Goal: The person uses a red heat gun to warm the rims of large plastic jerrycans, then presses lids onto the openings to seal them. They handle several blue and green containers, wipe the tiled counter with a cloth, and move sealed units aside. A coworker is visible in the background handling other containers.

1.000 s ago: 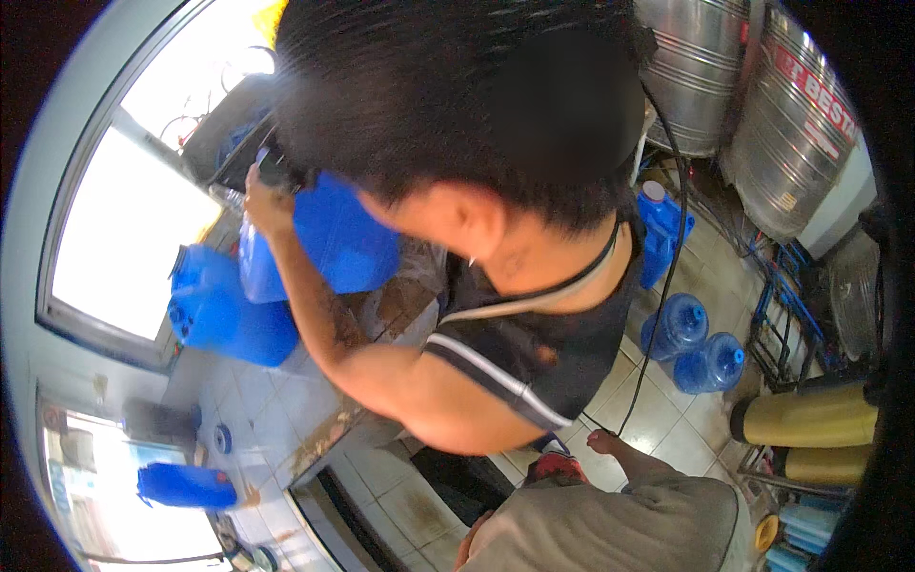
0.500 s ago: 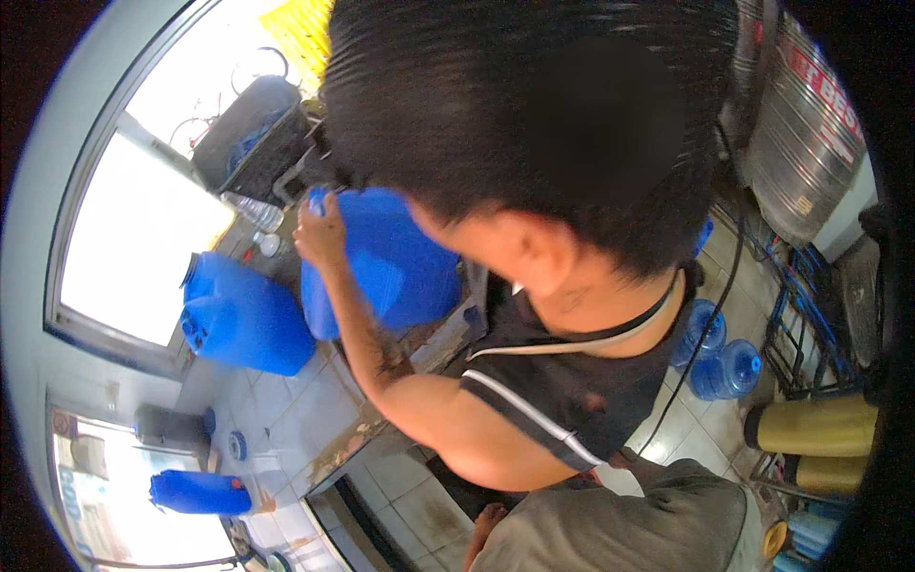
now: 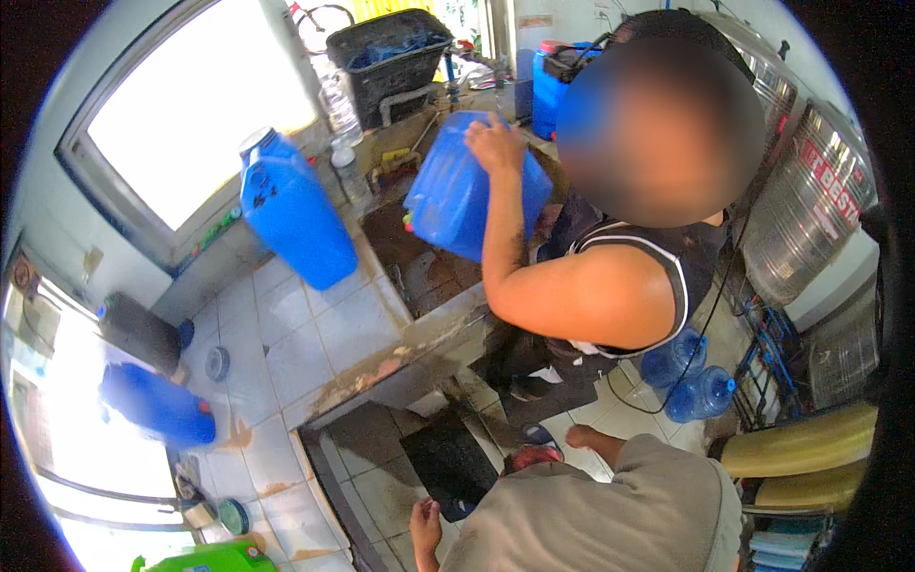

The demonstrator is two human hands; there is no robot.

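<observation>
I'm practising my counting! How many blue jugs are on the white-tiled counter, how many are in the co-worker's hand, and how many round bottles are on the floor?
Blue jugs on the counter: 2
Blue jug in the co-worker's hand: 1
Round bottles on the floor: 2
Total: 5

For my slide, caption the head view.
Co-worker grips a blue jug at the sunken basin; another blue jug sits on the tiled counter.

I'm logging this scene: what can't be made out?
Head view: second hand of the co-worker, hidden, apparently by the jug.
Head view: green item, cut off by lower edge.
Head view: wearer's left hand, too small to show any grip.
Head view: beyond the upper-left window, lost in glare.
</observation>
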